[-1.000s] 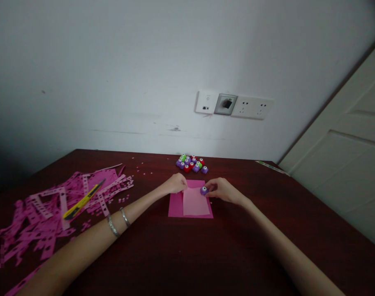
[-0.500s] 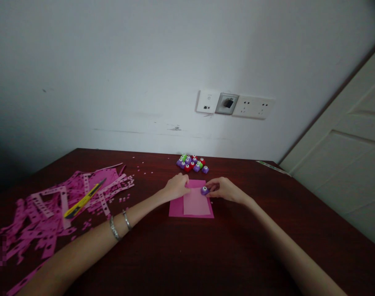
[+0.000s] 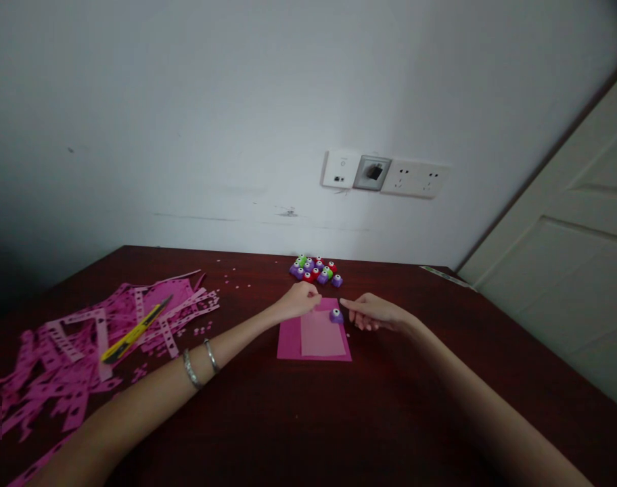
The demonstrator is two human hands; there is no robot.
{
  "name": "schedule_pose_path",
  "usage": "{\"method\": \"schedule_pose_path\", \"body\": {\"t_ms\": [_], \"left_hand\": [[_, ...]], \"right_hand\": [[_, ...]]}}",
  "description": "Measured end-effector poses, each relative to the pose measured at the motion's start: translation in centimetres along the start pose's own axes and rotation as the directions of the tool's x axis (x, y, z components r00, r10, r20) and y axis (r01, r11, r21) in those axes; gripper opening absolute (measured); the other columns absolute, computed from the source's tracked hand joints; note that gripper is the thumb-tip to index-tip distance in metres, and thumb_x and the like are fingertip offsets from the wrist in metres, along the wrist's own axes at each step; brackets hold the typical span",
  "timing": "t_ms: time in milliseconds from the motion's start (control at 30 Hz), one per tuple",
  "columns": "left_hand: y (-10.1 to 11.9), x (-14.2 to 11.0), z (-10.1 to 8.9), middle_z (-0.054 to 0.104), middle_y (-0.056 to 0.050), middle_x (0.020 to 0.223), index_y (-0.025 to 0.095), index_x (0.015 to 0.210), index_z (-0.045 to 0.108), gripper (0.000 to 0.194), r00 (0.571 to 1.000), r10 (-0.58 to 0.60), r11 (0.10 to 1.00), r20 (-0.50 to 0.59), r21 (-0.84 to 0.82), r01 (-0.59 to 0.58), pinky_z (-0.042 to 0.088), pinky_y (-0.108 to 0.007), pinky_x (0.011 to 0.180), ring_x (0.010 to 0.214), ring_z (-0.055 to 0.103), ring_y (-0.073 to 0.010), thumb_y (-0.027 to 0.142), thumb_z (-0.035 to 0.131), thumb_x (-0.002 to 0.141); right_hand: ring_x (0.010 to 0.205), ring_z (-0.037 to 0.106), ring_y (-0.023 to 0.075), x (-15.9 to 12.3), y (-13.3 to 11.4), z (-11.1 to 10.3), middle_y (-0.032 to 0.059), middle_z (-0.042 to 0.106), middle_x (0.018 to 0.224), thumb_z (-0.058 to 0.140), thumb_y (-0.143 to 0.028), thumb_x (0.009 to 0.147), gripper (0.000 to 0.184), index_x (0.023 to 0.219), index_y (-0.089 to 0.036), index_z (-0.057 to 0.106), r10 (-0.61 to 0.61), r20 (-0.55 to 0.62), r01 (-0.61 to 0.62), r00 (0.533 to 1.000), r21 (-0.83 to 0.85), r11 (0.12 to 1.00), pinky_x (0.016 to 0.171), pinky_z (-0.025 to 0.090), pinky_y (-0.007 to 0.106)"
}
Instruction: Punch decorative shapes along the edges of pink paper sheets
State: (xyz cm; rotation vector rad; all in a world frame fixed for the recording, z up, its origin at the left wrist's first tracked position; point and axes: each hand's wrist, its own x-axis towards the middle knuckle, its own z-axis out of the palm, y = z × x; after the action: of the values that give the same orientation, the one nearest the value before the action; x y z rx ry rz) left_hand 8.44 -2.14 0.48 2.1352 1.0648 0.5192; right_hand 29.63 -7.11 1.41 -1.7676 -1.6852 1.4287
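Dark-red wood is making up the near table (image 3: 288,419); holed pink scraps (image 3: 102,331) are cluttering its left side, yellow cutter (image 3: 133,333) lying slantwise on top. Two bracelets (image 3: 191,368) are circling the left forearm. Straight ahead, the pale pink sheet (image 3: 321,341) is lying on a larger magenta sheet (image 3: 288,343). A purple punch (image 3: 336,316) is sitting at the pale sheet's upper right corner. Right hand (image 3: 373,312) is holding nothing: just right of the punch, fingers half curled, index pointing out. Left hand (image 3: 297,299) is reaching over the sheets' upper left, fingertips close together; can't tell whether they're pinching paper. Step in hand seems to be working the punch at that corner. Next move probably calls for closing right fingers on the punch while the left is steadying the paper; slipping sheets look like the main risk.

Farther back, a cluster of punches (image 3: 313,269) in red, green and purple is sitting near the wall (image 3: 212,101). Patterned strip (image 3: 448,277) is lying at the far right edge. Sockets (image 3: 415,179) are lining the wall; a white door (image 3: 582,176) is standing right. Light is dim.
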Motion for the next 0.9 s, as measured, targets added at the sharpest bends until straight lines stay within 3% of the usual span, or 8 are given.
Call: {"method": "schedule_pose_path", "body": {"t_ms": [133, 367, 500, 667, 767, 900], "left_hand": [[0.7, 1.3, 0.0, 0.054, -0.002, 0.052, 0.012, 0.059, 0.055, 0.033, 0.971, -0.146, 0.982, 0.192, -0.089, 0.165, 0.035, -0.021, 0.045, 0.043, 0.048, -0.0083, 0.027, 0.038, 0.083], [1.1, 2.5, 0.5, 0.056, -0.006, 0.053, 0.011, 0.059, 0.06, 0.049, 0.907, -0.201, 0.961, 0.369, -0.105, 0.256, 0.029, -0.023, 0.041, 0.04, 0.042, -0.0076, 0.048, 0.04, 0.083], [1.1, 3.1, 0.2, 0.059, -0.009, 0.059, 0.012, 0.059, 0.064, 0.053, 0.82, -0.171, 0.952, 0.546, -0.122, 0.28, 0.023, -0.023, 0.04, 0.042, 0.035, -0.0075, 0.058, 0.045, 0.077], [1.0, 4.2, -0.2, 0.059, -0.01, 0.062, 0.013, 0.054, 0.064, 0.043, 0.681, -0.13, 0.929, 0.721, -0.151, 0.337, 0.017, -0.022, 0.039, 0.043, 0.026, -0.0066, 0.053, 0.059, 0.071], [1.1, 4.3, -0.2, 0.058, -0.008, 0.059, 0.013, 0.052, 0.063, 0.043, 0.681, -0.154, 0.924, 0.716, -0.14, 0.355, 0.015, -0.022, 0.039, 0.042, 0.026, -0.0059, 0.053, 0.061, 0.069], [1.0, 3.7, 0.1, 0.054, -0.005, 0.054, 0.014, 0.054, 0.062, 0.045, 0.75, -0.158, 0.943, 0.642, -0.128, 0.308, 0.018, -0.022, 0.039, 0.042, 0.029, -0.0063, 0.057, 0.06, 0.068]], "right_hand": [[0.036, 0.041, 0.0055, 0.1, -1.1, -0.3, 0.0013, 0.052, 0.043, 0.049, -0.074, 0.066, 0.064, 0.057, -0.012, 0.059, 0.036, 0.067, -0.031, 0.997, -0.085, 0.996, 0.032, 0.025, 0.017], [0.035, 0.038, 0.0038, 1.7, -0.9, -0.3, -0.0012, 0.05, 0.042, 0.061, -0.068, 0.06, 0.056, 0.053, -0.012, 0.059, 0.112, 0.146, -0.092, 0.983, -0.135, 0.987, 0.032, 0.024, 0.016], [0.035, 0.039, 0.0033, 2.3, -0.6, -0.5, -0.0013, 0.053, 0.045, 0.064, -0.063, 0.061, 0.051, 0.057, -0.012, 0.062, 0.15, 0.169, -0.132, 0.974, -0.111, 0.985, 0.033, 0.027, 0.015], [0.035, 0.04, 0.0032, 2.6, -1.0, -0.7, -0.001, 0.054, 0.046, 0.065, -0.055, 0.067, 0.044, 0.062, -0.012, 0.066, 0.236, 0.258, -0.219, 0.937, -0.096, 0.971, 0.032, 0.029, 0.014], [0.035, 0.041, 0.0034, 2.8, -1.1, -0.7, -0.0003, 0.055, 0.047, 0.067, -0.049, 0.067, 0.038, 0.061, -0.012, 0.066, 0.252, 0.291, -0.245, 0.923, -0.06, 0.968, 0.032, 0.029, 0.014], [0.035, 0.04, 0.0039, 3.0, -1.0, -0.4, 0.0011, 0.056, 0.046, 0.066, -0.048, 0.067, 0.038, 0.056, -0.012, 0.064, 0.228, 0.256, -0.226, 0.939, -0.036, 0.973, 0.033, 0.03, 0.015]]}}
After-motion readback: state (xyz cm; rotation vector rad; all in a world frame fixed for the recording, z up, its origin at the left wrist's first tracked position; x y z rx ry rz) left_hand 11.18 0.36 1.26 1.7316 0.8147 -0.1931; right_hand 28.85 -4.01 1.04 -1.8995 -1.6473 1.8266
